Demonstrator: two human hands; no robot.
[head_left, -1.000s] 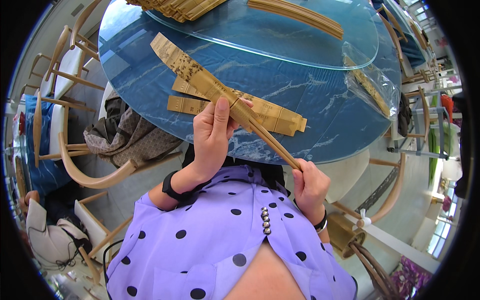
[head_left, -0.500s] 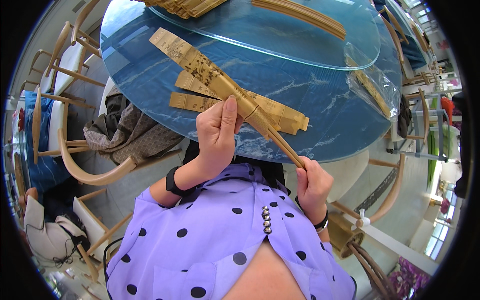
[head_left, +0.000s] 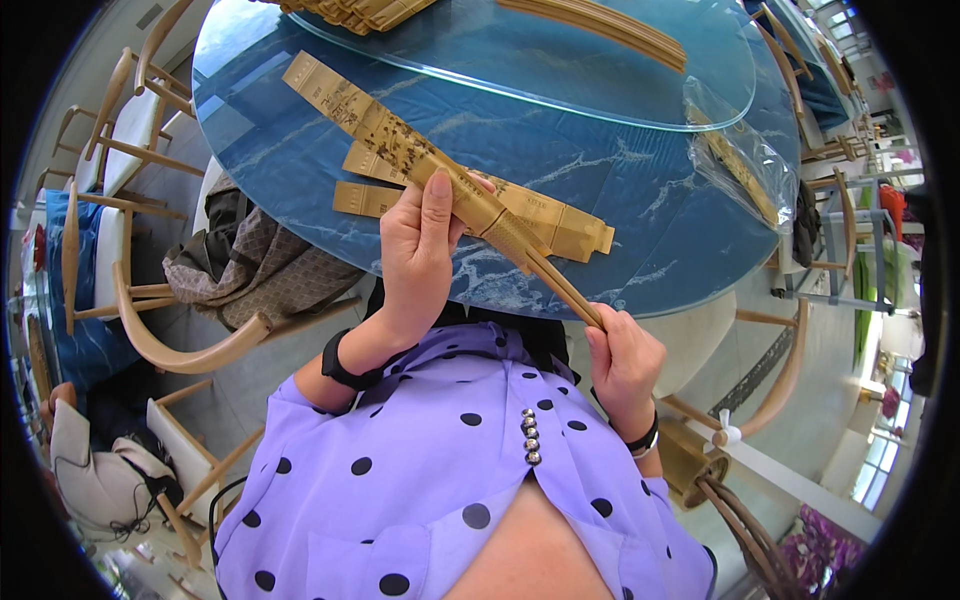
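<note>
My left hand [head_left: 418,245] pinches a long gold paper chopstick sleeve [head_left: 385,130] with dark printed decoration, thumb on top. The sleeve slants over the blue marbled table [head_left: 255,155] from far left to near right. Wooden chopsticks [head_left: 565,290] stick out of its lower right end. My right hand [head_left: 628,370] holds their outer ends between thumb and curled fingers. The chopsticks' other ends are hidden inside the sleeve. Beneath it on the table lie more flat gold sleeves [head_left: 555,217], partly covered by the held one and my left hand.
On the glass turntable [head_left: 560,105] are a pile of gold sleeves [head_left: 375,12] and a bundle of chopsticks [head_left: 610,32]. A clear plastic bag [head_left: 745,165] with a gold strip in it lies at the right. A patterned bag [head_left: 255,270] rests on a chair [head_left: 210,355] at the left.
Both hands, with the sleeve and chopsticks, have shifted slightly left and up in the view. The grip of each hand looks the same.
</note>
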